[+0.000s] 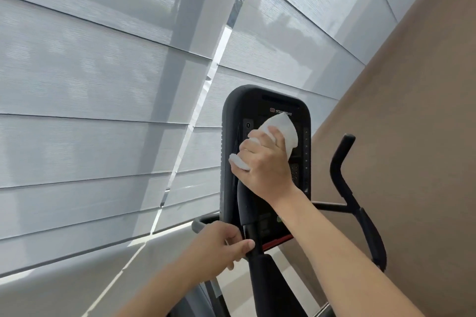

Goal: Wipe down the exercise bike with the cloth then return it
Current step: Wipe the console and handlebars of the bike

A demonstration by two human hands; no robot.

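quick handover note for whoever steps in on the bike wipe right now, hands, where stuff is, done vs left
Right hand: grips the bunched white cloth and presses it on the face of the bike's console.
Left hand: fingers curled round the black upright post just below the console, steadying it.
Bike: the console stands before the window blinds; the right handlebar sticks out, untouched by either hand.
Done: the console wipe is under way; how much is already clean cannot be told.
Left: finish the console, wipe the handlebars and the frame below, then return the cloth.
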